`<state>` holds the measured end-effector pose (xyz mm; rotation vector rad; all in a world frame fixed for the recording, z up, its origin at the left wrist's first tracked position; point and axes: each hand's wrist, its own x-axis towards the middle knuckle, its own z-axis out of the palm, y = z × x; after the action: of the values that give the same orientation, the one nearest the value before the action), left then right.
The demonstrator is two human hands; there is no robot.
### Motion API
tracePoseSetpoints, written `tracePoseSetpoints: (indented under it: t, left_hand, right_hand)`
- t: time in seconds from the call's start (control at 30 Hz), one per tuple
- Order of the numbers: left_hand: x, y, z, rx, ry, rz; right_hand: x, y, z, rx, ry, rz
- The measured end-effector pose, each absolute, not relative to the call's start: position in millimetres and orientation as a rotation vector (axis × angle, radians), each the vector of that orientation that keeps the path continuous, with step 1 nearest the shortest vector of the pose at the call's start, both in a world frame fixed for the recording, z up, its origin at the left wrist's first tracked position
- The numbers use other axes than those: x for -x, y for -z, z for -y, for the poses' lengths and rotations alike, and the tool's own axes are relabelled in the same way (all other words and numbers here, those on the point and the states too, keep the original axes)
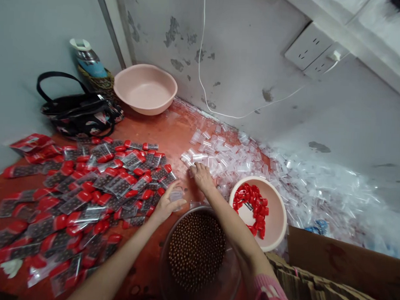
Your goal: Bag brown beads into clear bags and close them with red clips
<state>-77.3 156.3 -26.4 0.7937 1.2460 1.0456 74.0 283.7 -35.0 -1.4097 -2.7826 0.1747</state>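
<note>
Red floor: red-painted floor (170, 122), worn and stained, meets a chipped grey wall (231, 49) along the far edge.
Packet field: filled plastic packets (85, 193) with red caps and dark beads spread across the left side, reaching the left hand.
Sleeve heap: loose clear plastic sleeves (252, 170) run along the wall base to the right.
Bead basin: a round clear basin (164, 259) of brown beads (195, 251) sits directly below the forearms.
Cap basin: a pink plastic basin (276, 224) holding red caps (250, 209) stands just right of the right forearm.
Lower-right edge: a cardboard box (334, 262) bounds the work area beyond the pink basin.
Left hand (166, 206): fingers spread, with a small clear sleeve (176, 196) at the fingertips; whether it is held cannot be told.
Right hand (202, 176): fingers bunched, tips on the near edge of the sleeve heap; any pinch cannot be told.
Working room: a narrow strip of red floor shows between packets and sleeves, ahead of the hands.
</note>
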Motion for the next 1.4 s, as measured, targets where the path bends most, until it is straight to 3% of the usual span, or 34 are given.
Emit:
tracePoseSetpoints:
  t: [0.13,0.8,0.97,1.17,1.4]
  left_hand:
    - [80,28,-157,-0.638,-1.112,-1.232]
    - [84,26,-152,-0.735,-1.196,-1.312]
    - [79,18,-154,-0.745,-1.206,-1.217]
    - [66,-10,-151,-0.863,-1.225,-1.122]
    - [52,-52,-119,-1.089,-1.185,-1.121]
  right_hand:
    - [-69,42,-290,1.340,-0.073,2.891]
    - [-79,48,-290,1.381,-0.281,2.824]
    - [-87,38,-282,1.431,-0.423,2.691]
    - [-87,3,-219,1.208,-1.065,2.025]
    - [-91,-39,-147,1.183,-1.131,1.688]
